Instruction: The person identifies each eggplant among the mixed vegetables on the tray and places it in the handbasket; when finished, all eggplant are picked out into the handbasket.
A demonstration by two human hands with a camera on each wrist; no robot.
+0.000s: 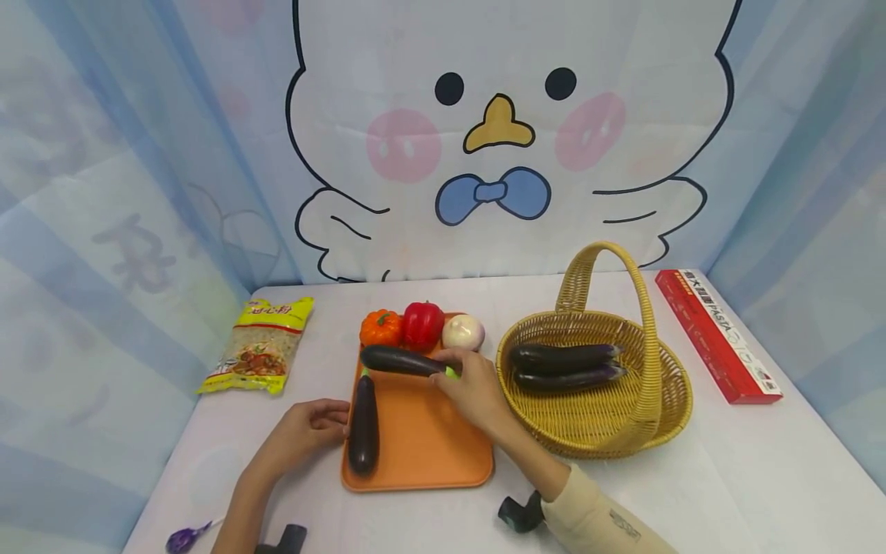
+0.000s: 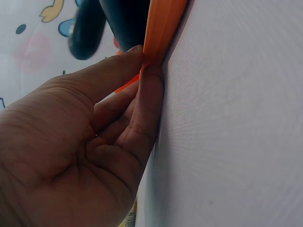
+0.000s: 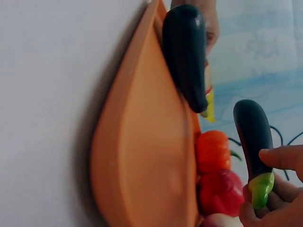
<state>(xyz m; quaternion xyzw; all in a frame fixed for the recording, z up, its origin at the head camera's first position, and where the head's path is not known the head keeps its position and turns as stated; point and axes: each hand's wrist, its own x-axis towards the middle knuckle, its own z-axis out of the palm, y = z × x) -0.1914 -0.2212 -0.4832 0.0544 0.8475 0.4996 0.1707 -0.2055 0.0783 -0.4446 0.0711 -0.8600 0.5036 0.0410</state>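
Note:
My right hand pinches an eggplant near its green stem end, above the far part of the orange tray. In the right wrist view the held eggplant points away from the fingers, its green cap between them. Another eggplant lies lengthwise along the tray's left side. My left hand is at the tray's left edge; in the left wrist view its thumb and fingers pinch the orange rim. At the tray's far end sit an orange pumpkin, a red bell pepper and a white onion.
Right of the tray stands a yellow wicker basket with a tall handle, holding two eggplants. A red pasta box lies farther right. To the left are a yellow food packet and a small purple item near the front.

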